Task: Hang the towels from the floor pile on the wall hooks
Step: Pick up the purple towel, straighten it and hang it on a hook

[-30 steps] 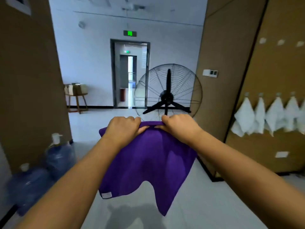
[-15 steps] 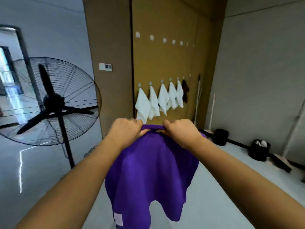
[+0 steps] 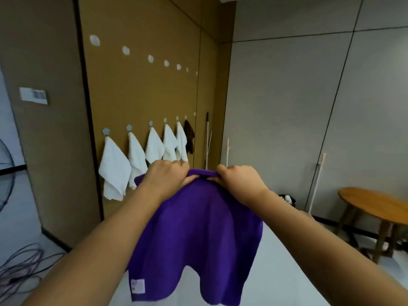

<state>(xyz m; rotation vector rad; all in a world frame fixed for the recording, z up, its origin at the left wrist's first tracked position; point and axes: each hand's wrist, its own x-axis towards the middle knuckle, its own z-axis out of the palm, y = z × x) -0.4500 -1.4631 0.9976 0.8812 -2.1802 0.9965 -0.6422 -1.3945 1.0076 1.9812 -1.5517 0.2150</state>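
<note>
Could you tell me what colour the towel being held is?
Purple towel, seen in the head view.

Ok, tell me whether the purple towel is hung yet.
Not hung. Left hand and right hand grip the purple towel's top edge, short of the wall.

Background of the Room

A round wooden table [image 3: 373, 204] stood at the right, near the grey wall [image 3: 287, 102]. Long-handled poles [image 3: 316, 182] leaned against that wall, and another handle [image 3: 207, 138] rested in the corner. Loose cables [image 3: 19, 270] lay tangled on the floor at the lower left. A white switch panel [image 3: 33, 96] sat on the brown pillar, and a fan's wire guard [image 3: 5, 173] showed at the left edge.
</note>
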